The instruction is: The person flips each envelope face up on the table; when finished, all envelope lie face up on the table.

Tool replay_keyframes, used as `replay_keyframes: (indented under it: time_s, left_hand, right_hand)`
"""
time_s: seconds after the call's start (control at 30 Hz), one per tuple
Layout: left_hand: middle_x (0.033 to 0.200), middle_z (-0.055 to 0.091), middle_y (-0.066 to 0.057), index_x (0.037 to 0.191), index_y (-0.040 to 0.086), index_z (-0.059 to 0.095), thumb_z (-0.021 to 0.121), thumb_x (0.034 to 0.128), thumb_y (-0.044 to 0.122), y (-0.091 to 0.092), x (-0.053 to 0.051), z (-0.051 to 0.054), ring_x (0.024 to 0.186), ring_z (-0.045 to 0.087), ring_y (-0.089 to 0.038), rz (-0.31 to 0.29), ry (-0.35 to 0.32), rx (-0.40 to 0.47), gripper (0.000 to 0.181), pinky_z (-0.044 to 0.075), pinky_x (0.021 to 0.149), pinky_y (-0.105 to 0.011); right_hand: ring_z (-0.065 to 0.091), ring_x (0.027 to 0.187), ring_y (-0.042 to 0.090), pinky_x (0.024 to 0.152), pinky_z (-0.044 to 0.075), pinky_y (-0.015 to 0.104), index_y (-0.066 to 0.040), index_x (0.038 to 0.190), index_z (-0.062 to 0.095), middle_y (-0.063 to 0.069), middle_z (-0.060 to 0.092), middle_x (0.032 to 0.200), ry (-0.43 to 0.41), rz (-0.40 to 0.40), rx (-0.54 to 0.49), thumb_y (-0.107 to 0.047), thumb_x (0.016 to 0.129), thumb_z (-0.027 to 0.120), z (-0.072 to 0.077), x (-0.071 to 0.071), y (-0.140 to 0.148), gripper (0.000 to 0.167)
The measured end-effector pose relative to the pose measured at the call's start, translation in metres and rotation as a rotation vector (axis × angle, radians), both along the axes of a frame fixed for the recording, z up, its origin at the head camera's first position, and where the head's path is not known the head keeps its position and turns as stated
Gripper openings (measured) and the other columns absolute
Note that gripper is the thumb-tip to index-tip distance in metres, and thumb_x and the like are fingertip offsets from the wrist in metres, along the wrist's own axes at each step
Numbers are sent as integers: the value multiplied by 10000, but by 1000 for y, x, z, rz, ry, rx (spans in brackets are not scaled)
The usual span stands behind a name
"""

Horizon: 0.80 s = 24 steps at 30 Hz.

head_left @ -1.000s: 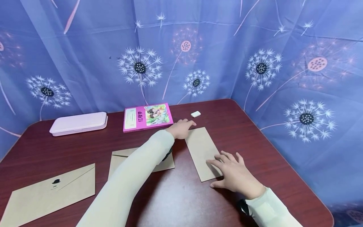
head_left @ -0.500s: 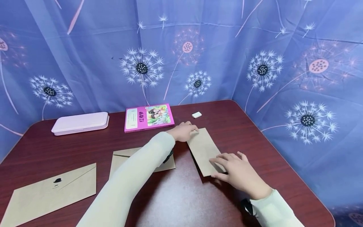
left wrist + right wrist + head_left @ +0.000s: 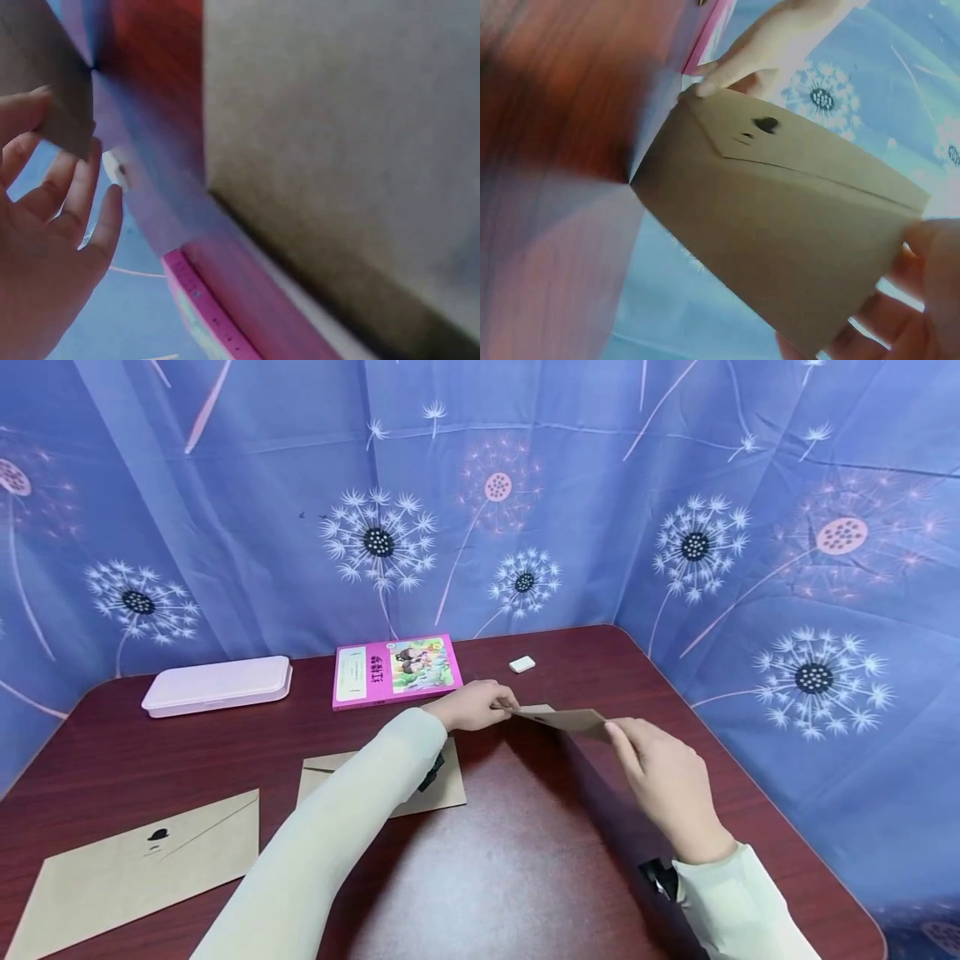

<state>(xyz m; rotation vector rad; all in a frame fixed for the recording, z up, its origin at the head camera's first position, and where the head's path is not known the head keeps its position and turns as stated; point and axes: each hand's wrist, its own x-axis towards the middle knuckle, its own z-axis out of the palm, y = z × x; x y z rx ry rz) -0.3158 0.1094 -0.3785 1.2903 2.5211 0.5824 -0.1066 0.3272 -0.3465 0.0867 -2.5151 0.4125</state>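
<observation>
Both hands hold a brown paper envelope (image 3: pixel 780 217), lifted off the table and tilted, its flap side with a small black print showing in the right wrist view. My left hand (image 3: pixel 480 704) pinches one end between thumb and fingers; in the left wrist view this hand (image 3: pixel 52 232) has its thumb on the paper. At the opposite end, my right hand (image 3: pixel 667 781) grips the edge. A second envelope (image 3: pixel 442 785) lies flat under the left forearm, partly hidden by it. Another envelope (image 3: pixel 150 868) with a black print lies flat at the left.
On the dark red table (image 3: pixel 465 877), a pale pink case (image 3: pixel 217 685) lies at the back left. A pink book (image 3: pixel 397 671) lies at the back middle, and a white eraser (image 3: pixel 522 664) to its right. A blue dandelion curtain (image 3: pixel 450 527) hangs behind the table.
The envelope lay flat under both hands; now it is raised and tipped up, seen nearly edge-on from the head. The right hand has moved from touching it to gripping its end.
</observation>
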Motion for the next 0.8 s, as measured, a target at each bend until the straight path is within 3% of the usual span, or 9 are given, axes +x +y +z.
replay_keyframes:
  time_s: [0.13, 0.27, 0.37, 0.5, 0.57, 0.67, 0.73, 0.8]
  left_hand:
    - [1162, 640, -53, 1187, 98, 678, 555, 1029, 213, 1, 2, 9, 1114, 571, -192, 80, 57, 93, 231, 434, 1002, -334]
    - [1054, 645, -8, 1129, 133, 675, 567, 1024, 271, 3, 4, 17, 1025, 544, -183, 158, 120, 203, 205, 431, 941, -347]
    - [1052, 649, 13, 1098, 163, 656, 602, 1004, 293, 5, 7, 21, 1028, 561, -165, 215, 96, 295, 169, 448, 925, -338]
    - [1122, 654, -23, 1149, 137, 617, 670, 963, 288, 7, 11, 20, 1009, 614, -159, 253, 19, 402, 245, 488, 897, -330]
    - [1145, 631, -49, 1182, 106, 580, 707, 938, 272, 8, 13, 18, 976, 614, -168, 261, -18, 432, 321, 496, 867, -326]
    - [1119, 563, -54, 1135, 103, 532, 737, 913, 279, 9, 15, 14, 925, 567, -164, 280, -29, 415, 349, 479, 825, -306]
    - [1090, 507, -47, 1050, 119, 506, 737, 912, 303, 10, 16, 9, 898, 539, -159, 295, -18, 379, 326, 463, 801, -291]
    - [1061, 464, -42, 957, 138, 484, 728, 915, 336, 10, 17, 5, 868, 518, -165, 309, 8, 332, 318, 446, 772, -288]
  right_hand:
    - [666, 982, 359, 747, 480, 604, -100, 1184, 672, 103, 697, 1117, -13, -52, -91, -224, 1036, 476, 6, -3, 6, 275]
    - [593, 979, 398, 752, 432, 618, -58, 1292, 564, 170, 587, 1153, -49, -83, -171, -118, 987, 420, 8, -8, 11, 342]
    - [533, 975, 427, 755, 407, 615, -15, 1358, 479, 225, 509, 1132, -60, -110, -230, -92, 982, 408, 6, -12, 18, 390]
    - [466, 1222, 469, 922, 369, 639, -45, 1533, 303, 293, 463, 1366, -110, -149, -313, -147, 1013, 434, 3, -19, 29, 545]
    - [460, 1239, 473, 934, 368, 642, -62, 1570, 230, 299, 438, 1403, -138, -179, -330, -189, 1012, 468, 0, -21, 34, 619]
    - [526, 1103, 508, 857, 409, 631, -96, 1554, 298, 286, 406, 1375, -171, -235, -332, -264, 993, 523, -9, -24, 38, 628]
    - [555, 960, 509, 780, 426, 609, -88, 1475, 434, 275, 390, 1301, -191, -252, -328, -298, 981, 546, -17, -25, 39, 548]
    - [573, 924, 515, 773, 436, 593, -84, 1362, 549, 256, 359, 1323, -215, -251, -318, -324, 977, 560, -24, -25, 40, 454]
